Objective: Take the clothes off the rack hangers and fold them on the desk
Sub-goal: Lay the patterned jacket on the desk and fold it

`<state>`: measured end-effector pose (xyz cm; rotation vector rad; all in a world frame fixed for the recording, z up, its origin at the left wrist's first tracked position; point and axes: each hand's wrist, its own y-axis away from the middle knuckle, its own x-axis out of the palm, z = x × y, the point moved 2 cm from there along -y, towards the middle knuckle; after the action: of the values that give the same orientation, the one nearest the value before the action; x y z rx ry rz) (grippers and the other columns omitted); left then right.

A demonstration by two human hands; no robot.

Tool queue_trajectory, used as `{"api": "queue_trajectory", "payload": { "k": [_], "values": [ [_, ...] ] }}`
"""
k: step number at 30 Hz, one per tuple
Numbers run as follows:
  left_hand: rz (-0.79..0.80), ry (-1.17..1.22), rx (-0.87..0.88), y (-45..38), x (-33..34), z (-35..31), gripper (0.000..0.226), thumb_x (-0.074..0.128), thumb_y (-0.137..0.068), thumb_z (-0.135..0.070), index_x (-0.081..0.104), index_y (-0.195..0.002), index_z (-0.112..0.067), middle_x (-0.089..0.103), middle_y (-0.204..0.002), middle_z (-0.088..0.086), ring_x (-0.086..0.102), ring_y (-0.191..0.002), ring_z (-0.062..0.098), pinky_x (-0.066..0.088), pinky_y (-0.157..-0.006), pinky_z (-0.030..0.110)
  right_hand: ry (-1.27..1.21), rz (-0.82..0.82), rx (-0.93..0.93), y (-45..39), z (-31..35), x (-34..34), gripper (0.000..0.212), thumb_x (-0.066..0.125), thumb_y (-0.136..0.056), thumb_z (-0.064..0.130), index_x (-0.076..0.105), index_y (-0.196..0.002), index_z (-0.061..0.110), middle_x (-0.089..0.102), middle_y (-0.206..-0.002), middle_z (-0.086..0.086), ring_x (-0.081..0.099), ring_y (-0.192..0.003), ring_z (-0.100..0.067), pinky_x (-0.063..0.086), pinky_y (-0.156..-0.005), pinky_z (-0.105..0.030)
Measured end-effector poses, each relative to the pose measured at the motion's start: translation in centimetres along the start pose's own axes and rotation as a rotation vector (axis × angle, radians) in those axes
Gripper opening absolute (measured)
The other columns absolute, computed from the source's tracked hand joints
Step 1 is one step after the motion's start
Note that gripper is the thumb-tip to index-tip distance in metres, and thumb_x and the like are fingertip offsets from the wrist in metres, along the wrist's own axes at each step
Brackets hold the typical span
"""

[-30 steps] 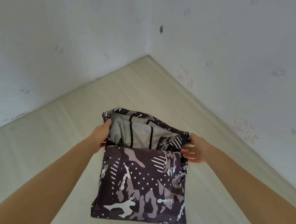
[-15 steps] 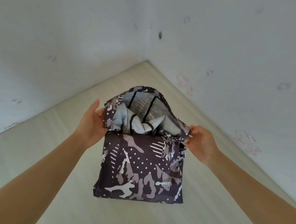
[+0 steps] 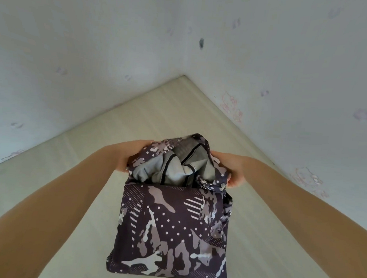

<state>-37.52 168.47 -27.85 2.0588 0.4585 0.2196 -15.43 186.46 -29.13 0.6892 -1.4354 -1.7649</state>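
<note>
A dark camouflage-patterned garment [image 3: 170, 230] with white dots and a grey lining lies partly folded on the pale wooden desk [image 3: 46, 195]. Its near part lies flat as a rectangle. Its far part is raised and curls toward me, showing the grey lining [image 3: 172, 170]. My left hand [image 3: 130, 155] grips the raised cloth at its left edge, fingers hidden behind the fabric. My right hand [image 3: 230, 171] grips the right edge of the same raised part.
The desk sits in a corner formed by two white walls [image 3: 98, 47] with faint pink cartoon marks. The corner lies just beyond the garment. Bare desk surface extends to the left and right of the garment.
Both hands have lifted the far end of the garment off the desk and brought it up and toward me, bunching it over the flat near part.
</note>
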Motion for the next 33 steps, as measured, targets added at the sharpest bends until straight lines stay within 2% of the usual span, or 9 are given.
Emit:
{"api": "queue_trajectory", "payload": {
  "k": [3,6,9,15,19,22,24,28,33],
  "values": [
    [-0.037,-0.068,0.141,0.7,0.3,-0.8,0.015,0.058,-0.095,-0.014,0.066,-0.107,-0.012,0.076,-0.094,0.008,0.072,-0.082,0.02,0.06,-0.077,0.034,-0.069,-0.03,0.018,-1.0,0.0,-0.3,0.069,0.035,-0.095,0.062,0.059,-0.057,0.01,0.054,-0.059,0.001,0.042,-0.046,-0.01,0.032,-0.048,-0.017],
    [0.044,-0.039,0.323,1.7,0.2,-1.3,0.04,0.06,-0.091,0.002,0.057,-0.121,-0.025,0.073,-0.108,0.008,0.072,-0.092,0.02,0.059,-0.075,0.028,-0.107,-0.021,-0.009,-1.7,-0.5,-0.7,0.063,0.045,-0.092,0.061,0.067,-0.065,0.008,0.061,-0.07,-0.002,0.056,-0.064,-0.015,0.038,-0.065,-0.022],
    [-0.012,-0.022,0.549,3.0,-0.3,-1.4,0.06,0.056,-0.085,0.017,0.057,-0.127,-0.027,0.074,-0.104,0.013,0.071,-0.092,0.024,0.059,-0.082,0.032,-0.057,0.033,-0.072,0.0,-0.7,-0.3,0.048,0.053,-0.092,0.054,0.067,-0.094,0.007,0.069,-0.085,-0.009,0.066,-0.075,-0.023,0.056,-0.069,-0.031],
    [-0.071,0.215,0.715,6.1,-1.5,-1.5,0.051,0.046,-0.079,0.028,0.07,-0.095,-0.014,0.075,-0.09,0.006,0.07,-0.082,0.021,0.059,-0.073,0.029,-0.265,0.125,-0.534,3.8,-0.7,0.8,0.014,0.056,-0.094,0.009,0.063,-0.104,0.003,0.069,-0.083,-0.016,0.066,-0.064,-0.026,0.057,-0.059,-0.032],
    [0.053,0.361,0.662,8.4,-1.3,-1.6,0.016,0.066,-0.077,-0.004,0.059,-0.089,-0.012,0.07,-0.086,0.005,0.065,-0.077,0.02,0.058,-0.069,0.03,-0.254,0.263,-0.831,6.3,-1.6,0.6,0.03,0.06,-0.077,-0.007,0.067,-0.102,0.006,0.066,-0.097,-0.018,0.061,-0.087,-0.032,0.051,-0.089,-0.046],
    [0.059,0.291,0.63,10.0,-1.5,-0.8,0.049,0.072,-0.069,-0.003,0.057,-0.114,-0.016,0.074,-0.094,0.005,0.07,-0.089,0.024,0.06,-0.074,0.034,-0.155,0.168,-0.924,7.8,-2.6,0.7,0.034,0.062,-0.069,-0.019,0.073,-0.081,0.011,0.065,-0.122,-0.011,0.059,-0.112,-0.032,0.046,-0.102,-0.045],
    [0.099,0.129,0.593,10.9,-1.2,-0.2,0.065,0.071,-0.073,0.007,0.054,-0.128,-0.022,0.072,-0.107,0.009,0.07,-0.099,0.026,0.059,-0.08,0.036,-0.043,0.152,-0.919,8.3,-3.1,0.8,0.041,0.057,-0.074,-0.021,0.067,-0.095,0.013,0.052,-0.138,-0.007,0.052,-0.125,-0.029,0.041,-0.107,-0.046],
    [0.027,-0.161,0.683,12.9,-0.4,0.9,0.042,0.063,-0.082,0.013,0.07,-0.112,-0.016,0.074,-0.104,0.008,0.071,-0.097,0.024,0.057,-0.087,0.038,0.372,0.181,-0.74,9.2,-4.7,2.0,0.086,0.066,-0.079,-0.01,0.031,-0.141,0.038,0.044,-0.134,0.003,0.056,-0.121,-0.022,0.045,-0.1,-0.038],
    [-0.155,-0.397,0.874,14.4,1.4,0.6,0.042,0.063,-0.083,0.011,0.077,-0.087,-0.028,0.073,-0.082,-0.009,0.068,-0.07,0.02,0.059,-0.063,0.036,0.87,-0.038,-0.731,10.5,-5.5,5.0,0.107,0.076,-0.08,0.012,0.0,-0.15,0.039,0.055,-0.123,0.004,0.063,-0.1,-0.014,0.046,-0.086,-0.026]
  ]
}}
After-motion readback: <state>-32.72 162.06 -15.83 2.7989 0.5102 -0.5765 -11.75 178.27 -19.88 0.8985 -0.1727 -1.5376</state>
